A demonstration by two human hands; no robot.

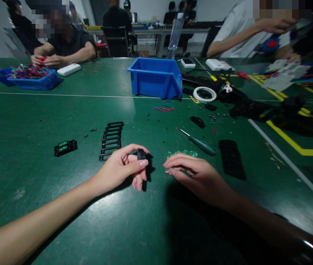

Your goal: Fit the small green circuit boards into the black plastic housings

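Note:
My left hand (125, 165) pinches a small black plastic part (141, 154) between thumb and fingers, its other fingers curled below. My right hand (192, 171) reaches low over a scatter of small green pieces (185, 152); its fingers are bent and slightly apart, the tips at the near edge of the pieces and partly covering them. Behind my left hand lies a black ladder-like strip of frames (111, 138). Farther left is a black part with green inserts (66, 147). A screwdriver (200, 143) with a dark green handle lies beyond my right hand.
A blue bin (156, 78) stands at the back middle, beside a clear bottle (175, 36). Right of my hand lies a black textured block (231, 159). Loose screws (214, 117), a white ring (204, 94) and black cables are farther back. Co-workers sit across, one by a blue tray (39, 84) of wires.

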